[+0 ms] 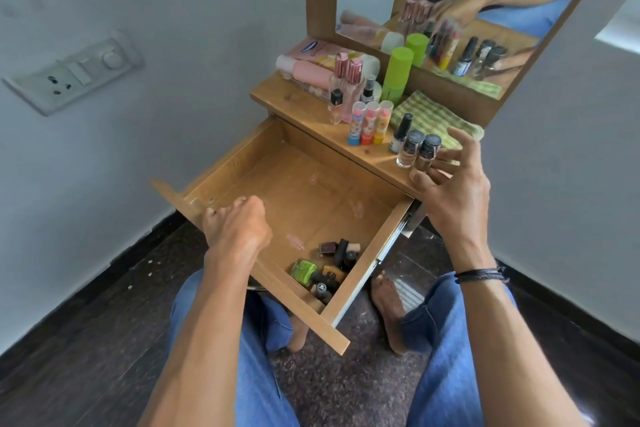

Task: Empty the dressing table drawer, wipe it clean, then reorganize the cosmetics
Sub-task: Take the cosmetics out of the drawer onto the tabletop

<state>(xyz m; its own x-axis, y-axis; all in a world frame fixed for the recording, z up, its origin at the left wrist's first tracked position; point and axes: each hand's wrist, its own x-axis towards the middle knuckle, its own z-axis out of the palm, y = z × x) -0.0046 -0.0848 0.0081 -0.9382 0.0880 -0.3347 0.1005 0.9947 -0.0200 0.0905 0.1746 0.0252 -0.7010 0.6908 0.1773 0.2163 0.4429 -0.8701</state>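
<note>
The wooden drawer (pixel 242 163) is pulled out over my lap. Most of its floor is bare, and several nail polish bottles (pixel 325 267) lie in its near right corner, one of them green (pixel 304 270). My left hand (pixel 239 225) hangs curled over the drawer's near left part; I cannot tell whether it holds anything. My right hand (pixel 450 180) hovers with spread fingers just right of two small grey-capped bottles (pixel 420 151) on the table top (pixel 298 107). Three lip balm sticks (pixel 370 121) stand in a row there.
Farther back on the top stand a green cylinder (pixel 398 73), two pink-capped perfume bottles (pixel 346 87), pink tubes (pixel 311 69) and a folded green checked cloth (pixel 429 114). A mirror (pixel 467 28) rises behind. A wall socket (pixel 76 69) is at left. My knees and bare feet are below the drawer.
</note>
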